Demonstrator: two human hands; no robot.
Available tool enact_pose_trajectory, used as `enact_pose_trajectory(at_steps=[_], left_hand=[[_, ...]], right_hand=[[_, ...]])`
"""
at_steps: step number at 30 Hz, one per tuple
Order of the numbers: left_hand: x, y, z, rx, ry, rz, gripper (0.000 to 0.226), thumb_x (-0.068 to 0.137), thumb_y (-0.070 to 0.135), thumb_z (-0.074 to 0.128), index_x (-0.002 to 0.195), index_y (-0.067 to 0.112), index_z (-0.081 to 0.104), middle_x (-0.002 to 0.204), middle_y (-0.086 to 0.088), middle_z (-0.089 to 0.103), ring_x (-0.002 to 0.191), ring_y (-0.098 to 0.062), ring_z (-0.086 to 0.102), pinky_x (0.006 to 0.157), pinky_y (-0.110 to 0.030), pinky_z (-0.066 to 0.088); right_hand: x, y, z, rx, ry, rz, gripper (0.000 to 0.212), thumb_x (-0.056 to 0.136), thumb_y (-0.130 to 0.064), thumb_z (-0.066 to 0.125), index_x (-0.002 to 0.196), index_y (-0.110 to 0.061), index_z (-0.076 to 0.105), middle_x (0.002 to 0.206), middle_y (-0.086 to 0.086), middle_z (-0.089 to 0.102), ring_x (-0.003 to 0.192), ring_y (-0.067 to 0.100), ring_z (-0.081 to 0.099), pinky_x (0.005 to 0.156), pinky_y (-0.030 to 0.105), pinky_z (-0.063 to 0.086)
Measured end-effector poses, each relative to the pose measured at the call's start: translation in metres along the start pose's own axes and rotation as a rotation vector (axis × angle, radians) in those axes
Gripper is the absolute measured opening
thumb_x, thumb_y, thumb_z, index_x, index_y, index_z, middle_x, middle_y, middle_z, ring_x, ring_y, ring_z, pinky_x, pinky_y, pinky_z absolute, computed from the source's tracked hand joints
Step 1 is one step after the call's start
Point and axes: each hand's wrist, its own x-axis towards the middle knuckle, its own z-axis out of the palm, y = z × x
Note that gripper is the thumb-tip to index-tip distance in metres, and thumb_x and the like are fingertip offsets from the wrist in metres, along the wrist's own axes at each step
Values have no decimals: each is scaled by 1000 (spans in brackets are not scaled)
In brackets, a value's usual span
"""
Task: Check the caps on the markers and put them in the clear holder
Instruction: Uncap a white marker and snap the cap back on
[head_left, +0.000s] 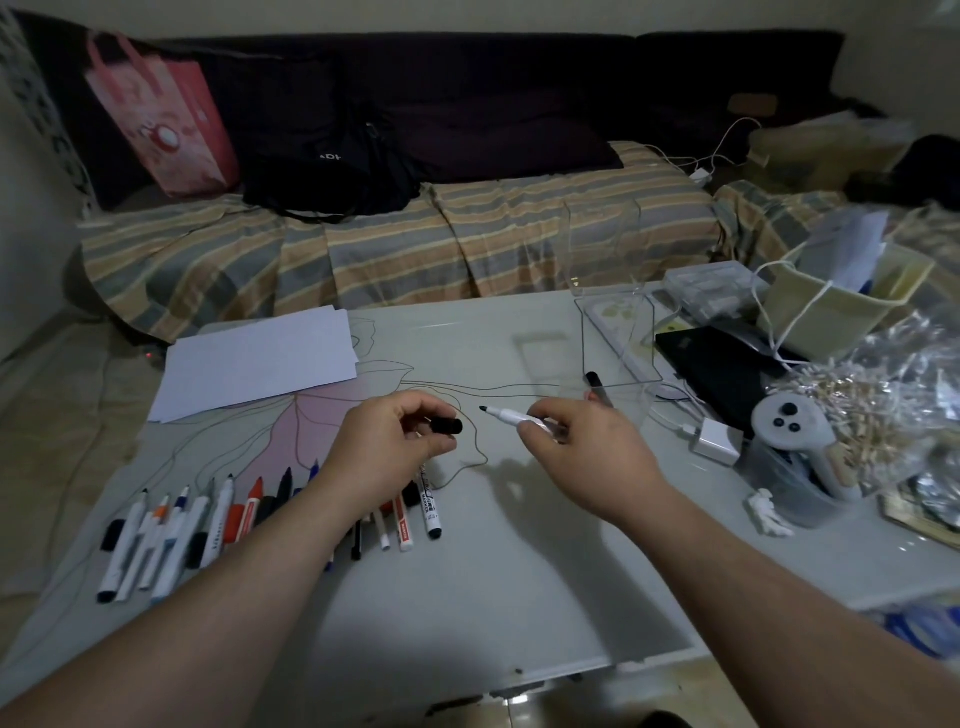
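The slim white marker with a bare black tip (511, 417) is up off the white tabletop (519, 545), pinched between the thumb and fingertips of the right hand (587, 457). Its body runs out of that hand toward ten o'clock, the uncapped tip free in the air and aimed at the left hand (395, 447). The barrel is white and narrow, the nib short and dark; the rear end is hidden inside the fingers.

At nine o'clock from the tip, a short way apart, the left hand grips the small black cylindrical cap (448, 426) between curled fingers and thumb, its open end turned toward the marker.

At seven o'clock from the left hand a row of mixed white, black, red and blue markers (218, 525) lies on the tabletop, partly covered by the left forearm. At two o'clock from the right hand stands the clear square plastic holder (618, 338), with a black-capped marker (596, 385) leaning in it just beyond the right fingertips. A stack of white paper sheets (260, 364) lies at eleven o'clock from the left hand. At three o'clock from the holder are a black flat case (717, 364), a white charger block (719, 441) and a grey hand controller (789, 426).
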Motion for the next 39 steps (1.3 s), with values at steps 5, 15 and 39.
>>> enact_pose_trajectory(at_steps=[5, 15, 39], left_hand=[[-1, 2, -1, 17, 3, 6, 27, 77, 14, 86, 89, 37, 80, 77, 10, 73, 66, 0, 59, 66, -9, 47], [-7, 12, 3, 142, -63, 129, 26, 82, 25, 83, 102, 40, 78, 93, 18, 74, 88, 1, 67, 80, -17, 50], [-9, 48, 25, -41, 53, 44, 19, 84, 40, 78, 78, 22, 72, 68, 9, 72, 65, -8, 66, 66, -29, 54]], right_hand=[[0, -3, 2, -80, 30, -93, 22, 90, -52, 52, 94, -36, 67, 78, -13, 60, 79, 8, 52, 61, 29, 40], [0, -9, 6, -272, 87, -327, 18, 93, -49, 62, 102, -36, 71, 91, -7, 59, 90, 25, 57, 73, 37, 48], [3, -17, 7, 349, -150, -175, 15, 100, -27, 58, 94, -34, 70, 85, -13, 72, 84, 4, 66, 76, 27, 51]])
